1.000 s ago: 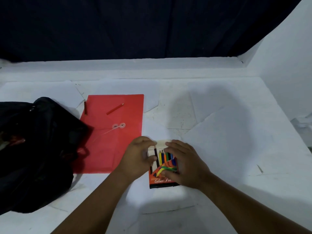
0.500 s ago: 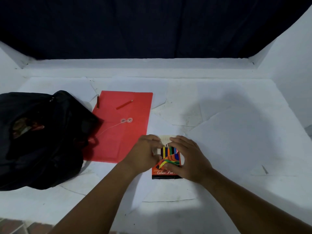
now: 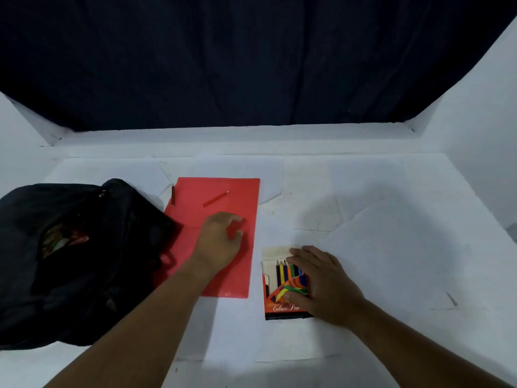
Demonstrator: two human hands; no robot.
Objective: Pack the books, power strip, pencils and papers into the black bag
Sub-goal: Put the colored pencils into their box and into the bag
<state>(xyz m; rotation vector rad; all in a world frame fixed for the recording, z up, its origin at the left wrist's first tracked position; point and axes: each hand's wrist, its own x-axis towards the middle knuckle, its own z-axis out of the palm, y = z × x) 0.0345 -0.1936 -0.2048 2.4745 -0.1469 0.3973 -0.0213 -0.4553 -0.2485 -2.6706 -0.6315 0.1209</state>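
A box of colour pencils (image 3: 281, 284) lies flat on the white table with its flap open. My right hand (image 3: 324, 284) rests on the box's right side, fingers curled round its edge. My left hand (image 3: 221, 242) hovers over a red paper envelope (image 3: 223, 203), fingers loosely curled and holding nothing. Two loose pencils lie on the envelope's far part: a red pencil (image 3: 216, 198) and a dark pencil (image 3: 173, 195) at its left edge. The black bag (image 3: 84, 261) slumps open at the left, with something colourful showing inside.
White sheets of paper (image 3: 391, 247) cover the table top. White walls rise at the right and the far left, and a dark curtain (image 3: 251, 65) hangs behind the table. The table's near edge is just below my forearms.
My left hand has left the pencil box and moved left and away, over the red envelope. My right hand stays on the box.
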